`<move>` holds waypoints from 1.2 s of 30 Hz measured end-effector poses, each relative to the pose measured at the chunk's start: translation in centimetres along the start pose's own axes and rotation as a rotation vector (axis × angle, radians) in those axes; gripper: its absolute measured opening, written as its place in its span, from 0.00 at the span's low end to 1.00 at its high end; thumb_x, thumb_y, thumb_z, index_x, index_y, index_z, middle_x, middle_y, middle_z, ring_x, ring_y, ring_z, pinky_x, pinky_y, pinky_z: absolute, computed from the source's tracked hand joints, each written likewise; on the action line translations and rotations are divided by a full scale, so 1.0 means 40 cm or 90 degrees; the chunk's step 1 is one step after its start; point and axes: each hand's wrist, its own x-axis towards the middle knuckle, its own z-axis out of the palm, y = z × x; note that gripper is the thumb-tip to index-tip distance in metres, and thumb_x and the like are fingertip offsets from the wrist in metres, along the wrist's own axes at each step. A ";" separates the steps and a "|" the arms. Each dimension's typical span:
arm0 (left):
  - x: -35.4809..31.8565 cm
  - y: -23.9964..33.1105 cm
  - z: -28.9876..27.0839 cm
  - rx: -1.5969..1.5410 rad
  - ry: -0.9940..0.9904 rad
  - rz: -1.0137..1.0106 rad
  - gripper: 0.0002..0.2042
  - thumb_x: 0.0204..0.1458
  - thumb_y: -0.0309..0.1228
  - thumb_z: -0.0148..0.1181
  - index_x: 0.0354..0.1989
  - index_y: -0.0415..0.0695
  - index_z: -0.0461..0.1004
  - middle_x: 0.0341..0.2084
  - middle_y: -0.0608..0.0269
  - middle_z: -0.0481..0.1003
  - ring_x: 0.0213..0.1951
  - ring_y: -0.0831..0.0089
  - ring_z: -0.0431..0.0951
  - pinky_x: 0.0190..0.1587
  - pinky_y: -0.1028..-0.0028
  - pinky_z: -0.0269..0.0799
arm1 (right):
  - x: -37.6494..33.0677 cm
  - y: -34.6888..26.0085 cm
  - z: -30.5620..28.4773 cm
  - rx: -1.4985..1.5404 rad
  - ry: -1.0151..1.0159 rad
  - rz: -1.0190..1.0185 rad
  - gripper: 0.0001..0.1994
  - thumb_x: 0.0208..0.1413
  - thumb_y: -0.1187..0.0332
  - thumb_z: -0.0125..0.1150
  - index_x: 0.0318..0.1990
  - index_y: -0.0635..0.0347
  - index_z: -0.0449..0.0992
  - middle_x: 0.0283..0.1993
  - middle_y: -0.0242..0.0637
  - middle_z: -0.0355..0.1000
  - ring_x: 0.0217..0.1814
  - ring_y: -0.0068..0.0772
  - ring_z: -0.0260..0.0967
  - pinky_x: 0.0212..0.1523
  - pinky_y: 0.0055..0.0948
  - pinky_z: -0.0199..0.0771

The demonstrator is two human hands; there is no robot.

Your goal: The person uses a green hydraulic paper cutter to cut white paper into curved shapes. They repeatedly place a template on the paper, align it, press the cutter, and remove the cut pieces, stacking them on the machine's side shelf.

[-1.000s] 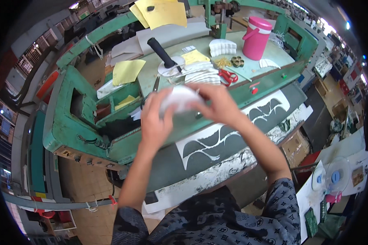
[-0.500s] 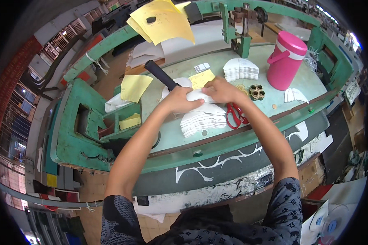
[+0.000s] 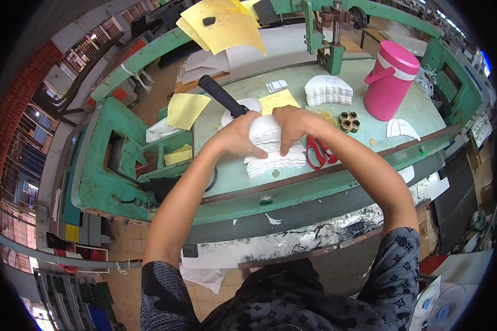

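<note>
Between my two hands is a stack of white curved cut pieces (image 3: 265, 132), its layered edges facing me. My left hand (image 3: 240, 135) grips its left side, the thumb along the near edge. My right hand (image 3: 296, 122) clasps the right side, fingers bent down over it. Directly below, partly hidden by the held stack, more white layered pieces (image 3: 276, 165) lie on the pale green table (image 3: 232, 179). Red-handled scissors (image 3: 316, 154) lie right of these pieces. Behind my left hand rests a black-handled tool (image 3: 222, 95), its far end partly covered.
Another white stack (image 3: 328, 91) sits farther back, near brass-coloured rings (image 3: 348, 121) and a pink jug (image 3: 391, 83). Loose white pieces (image 3: 403, 129) lie at the right. Yellow paper (image 3: 278, 101) lies behind my hands. A green machine frame (image 3: 107, 160) borders the table.
My hands have come nearer and turned the held stack so its layered edges face me. My right fingers now point down its side. The white scalloped strip below the table has mostly gone from sight.
</note>
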 end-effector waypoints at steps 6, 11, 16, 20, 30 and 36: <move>-0.049 0.012 0.048 0.043 0.096 0.064 0.58 0.28 0.43 0.88 0.71 0.39 0.61 0.61 0.39 0.73 0.64 0.47 0.73 0.68 0.61 0.68 | -0.039 -0.009 0.073 0.041 0.205 -0.107 0.54 0.22 0.55 0.91 0.62 0.72 0.70 0.52 0.59 0.79 0.57 0.60 0.78 0.57 0.42 0.80; -0.061 0.014 0.066 0.137 0.081 0.009 0.63 0.26 0.41 0.88 0.75 0.39 0.54 0.63 0.37 0.71 0.65 0.45 0.72 0.69 0.61 0.67 | -0.097 -0.049 0.064 -0.002 0.217 -0.032 0.57 0.23 0.57 0.91 0.65 0.72 0.66 0.53 0.61 0.78 0.58 0.59 0.78 0.58 0.42 0.79; -0.065 0.045 0.064 0.086 0.093 0.054 0.63 0.26 0.36 0.86 0.76 0.38 0.54 0.62 0.36 0.71 0.64 0.46 0.73 0.69 0.61 0.67 | -0.110 -0.026 0.088 0.044 0.214 -0.055 0.57 0.23 0.60 0.92 0.67 0.71 0.67 0.54 0.63 0.78 0.59 0.56 0.78 0.59 0.41 0.79; -0.048 0.066 0.058 0.099 0.066 0.055 0.60 0.25 0.35 0.86 0.75 0.42 0.58 0.58 0.36 0.75 0.60 0.45 0.76 0.65 0.60 0.72 | -0.125 0.035 0.104 0.120 0.229 -0.141 0.54 0.25 0.61 0.91 0.66 0.68 0.70 0.52 0.59 0.80 0.56 0.55 0.79 0.58 0.39 0.80; -0.046 0.090 0.032 0.153 0.028 0.094 0.50 0.27 0.31 0.83 0.67 0.43 0.68 0.51 0.43 0.80 0.55 0.49 0.80 0.60 0.61 0.74 | -0.193 0.110 0.110 0.139 0.199 -0.177 0.22 0.39 0.61 0.86 0.37 0.68 0.85 0.30 0.45 0.82 0.31 0.44 0.80 0.36 0.37 0.79; -0.039 0.064 0.046 0.121 0.001 0.103 0.45 0.28 0.30 0.82 0.63 0.42 0.72 0.50 0.44 0.80 0.53 0.51 0.81 0.59 0.62 0.75 | -0.184 0.245 0.046 0.357 0.256 -0.173 0.18 0.44 0.67 0.82 0.43 0.65 0.87 0.38 0.47 0.83 0.40 0.48 0.82 0.46 0.41 0.81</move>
